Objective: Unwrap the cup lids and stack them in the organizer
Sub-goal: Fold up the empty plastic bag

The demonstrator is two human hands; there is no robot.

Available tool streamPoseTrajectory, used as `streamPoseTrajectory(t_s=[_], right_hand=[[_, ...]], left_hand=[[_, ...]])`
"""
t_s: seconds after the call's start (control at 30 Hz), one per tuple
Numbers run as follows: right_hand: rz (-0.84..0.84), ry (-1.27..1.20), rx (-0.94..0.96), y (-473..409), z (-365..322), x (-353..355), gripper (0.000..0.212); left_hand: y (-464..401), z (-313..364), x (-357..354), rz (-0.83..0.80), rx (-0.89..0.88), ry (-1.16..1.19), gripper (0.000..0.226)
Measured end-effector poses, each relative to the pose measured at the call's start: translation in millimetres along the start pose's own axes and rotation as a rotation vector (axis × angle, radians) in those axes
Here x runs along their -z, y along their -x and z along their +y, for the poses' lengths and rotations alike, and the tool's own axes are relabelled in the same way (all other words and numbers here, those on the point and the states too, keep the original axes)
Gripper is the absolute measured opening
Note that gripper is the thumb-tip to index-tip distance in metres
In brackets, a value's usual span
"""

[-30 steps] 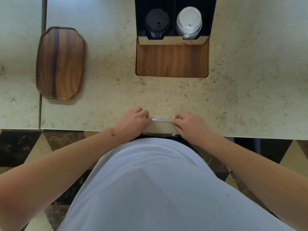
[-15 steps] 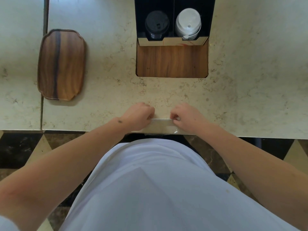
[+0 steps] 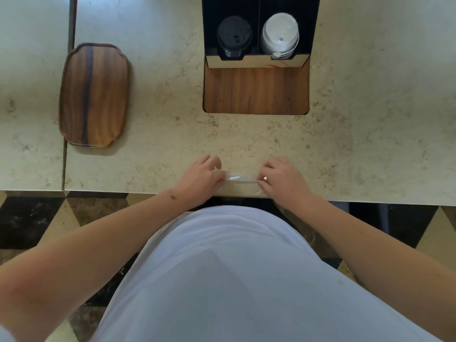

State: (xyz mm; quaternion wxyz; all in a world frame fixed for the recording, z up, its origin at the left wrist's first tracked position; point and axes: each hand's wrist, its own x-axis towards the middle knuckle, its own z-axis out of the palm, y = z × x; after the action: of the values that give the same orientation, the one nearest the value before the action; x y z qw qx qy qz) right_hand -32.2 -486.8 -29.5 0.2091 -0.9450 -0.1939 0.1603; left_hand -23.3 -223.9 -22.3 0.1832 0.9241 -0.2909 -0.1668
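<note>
A clear plastic wrapper (image 3: 240,178) is stretched flat between my two hands at the counter's near edge. My left hand (image 3: 201,178) pinches its left end and my right hand (image 3: 281,180) pinches its right end. No lids show inside it. The black organizer (image 3: 313,25) stands at the back of the counter. Its left slot holds a stack of black lids (image 3: 234,37). Its right slot holds a stack of white lids (image 3: 280,33).
A wooden tray (image 3: 95,95) lies on the counter to the left. A wooden inset panel (image 3: 256,90) sits in front of the organizer. The beige stone counter (image 3: 370,119) has a seam at the far left; its front edge runs under my hands.
Both hands have moved slightly forward onto the counter and a little apart, drawing the wrapper tighter and flatter between them.
</note>
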Motion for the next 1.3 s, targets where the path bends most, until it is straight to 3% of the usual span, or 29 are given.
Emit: streamPoseTrajectory(t_s=[0.13,0.23,0.33,0.53,0.63,0.7,0.77,0.87,1.0,1.1,1.3], right_hand=[[-0.139,-0.094,-0.131,-20,-2,7,0.009],[-0.226,-0.077,-0.073,-25,1,9,0.002],[-0.213,-0.068,0.007,-19,3,9,0.007],[-0.024,0.039,0.212,7,5,0,0.010],[0.027,0.131,0.277,23,8,-8,0.003],[0.021,0.194,0.270,34,10,-13,0.021],[0.033,0.198,0.240,39,8,-13,0.025],[0.045,0.104,0.139,28,-1,-7,0.014],[-0.064,-0.007,-0.015,3,-9,-4,0.025],[-0.152,-0.048,-0.071,-5,-5,2,0.025],[-0.171,-0.222,-0.107,1,10,26,0.026]], left_hand=[[-24,3,3,-0.116,0.258,0.118,0.013],[-31,-3,3,-0.199,0.321,0.135,0.018],[-26,-5,3,-0.202,0.237,0.116,0.008],[5,-6,-10,0.009,-0.233,-0.178,0.009],[18,-8,-17,0.050,-0.271,-0.250,0.014],[25,-9,-17,0.032,-0.282,-0.277,0.021],[27,-8,-13,0.009,-0.227,-0.251,0.022],[13,2,-5,-0.004,-0.059,-0.083,0.014],[-13,12,-3,-0.143,0.193,0.054,0.019],[-28,19,-1,-0.251,0.247,0.076,0.014],[-55,58,13,-0.314,0.347,0.419,0.003]])
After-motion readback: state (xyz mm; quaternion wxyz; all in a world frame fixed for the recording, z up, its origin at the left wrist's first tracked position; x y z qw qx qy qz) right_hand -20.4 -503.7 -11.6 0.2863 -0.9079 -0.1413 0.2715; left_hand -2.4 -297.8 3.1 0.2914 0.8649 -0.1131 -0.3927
